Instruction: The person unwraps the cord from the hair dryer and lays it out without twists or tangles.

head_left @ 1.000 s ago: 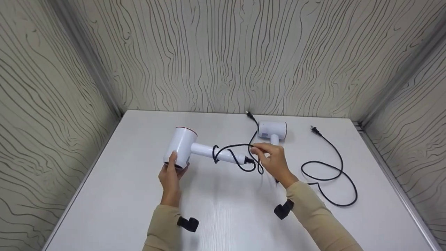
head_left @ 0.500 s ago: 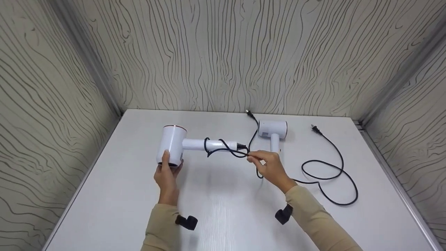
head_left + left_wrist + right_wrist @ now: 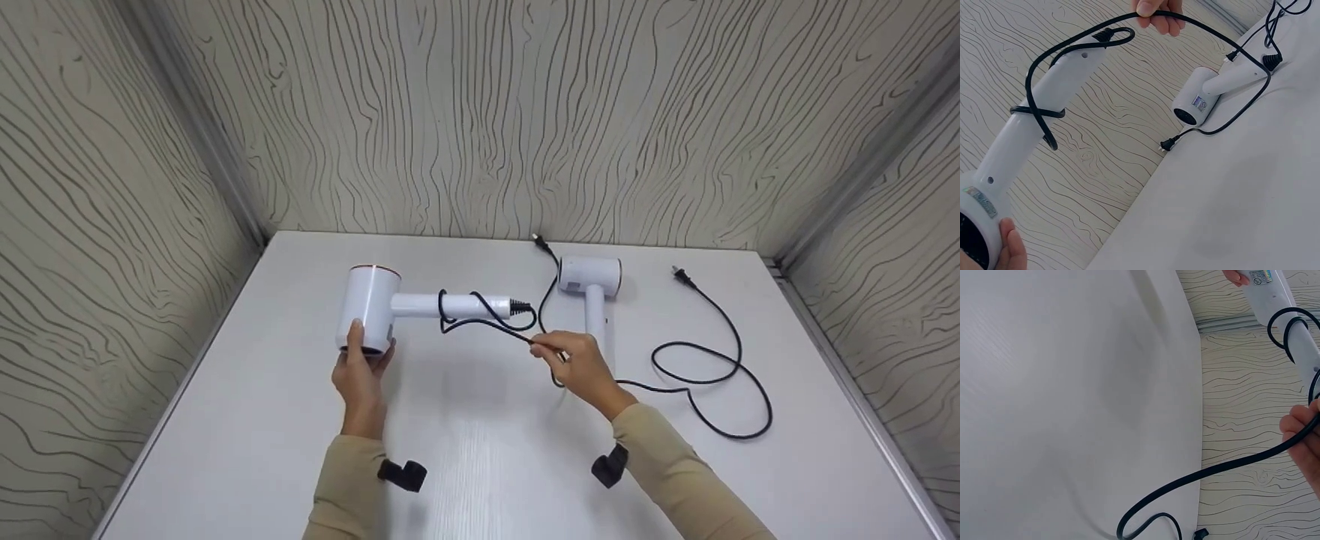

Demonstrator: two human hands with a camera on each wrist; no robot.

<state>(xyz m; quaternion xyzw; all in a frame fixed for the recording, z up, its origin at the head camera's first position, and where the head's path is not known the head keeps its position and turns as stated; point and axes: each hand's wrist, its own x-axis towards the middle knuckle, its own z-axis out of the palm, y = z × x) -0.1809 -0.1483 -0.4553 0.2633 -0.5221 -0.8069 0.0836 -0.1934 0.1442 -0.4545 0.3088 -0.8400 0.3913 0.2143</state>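
Note:
My left hand (image 3: 360,386) grips the barrel of a white hair dryer (image 3: 371,304), thumb on its near side, holding it above the table with the handle (image 3: 1022,126) pointing right. A black power cord (image 3: 1230,466) loops round that handle and doubles back from the strain relief at its end. Between thumb and fingers, my right hand (image 3: 581,367) pinches this cord just beyond the handle's end. From there the cord hangs down to the table and runs back to a plug (image 3: 1167,144) near the rear edge.
A second white hair dryer (image 3: 590,275) lies at the back right of the white table (image 3: 262,420), its handle partly behind my right hand. Its black cord (image 3: 768,409) curls across the right side to another plug (image 3: 682,277). Wood-patterned panels (image 3: 480,120) enclose the table.
The held hair dryer has shifted left and its handle has levelled. My right hand has brought the cord down from above the handle to below it, keeping its pinch.

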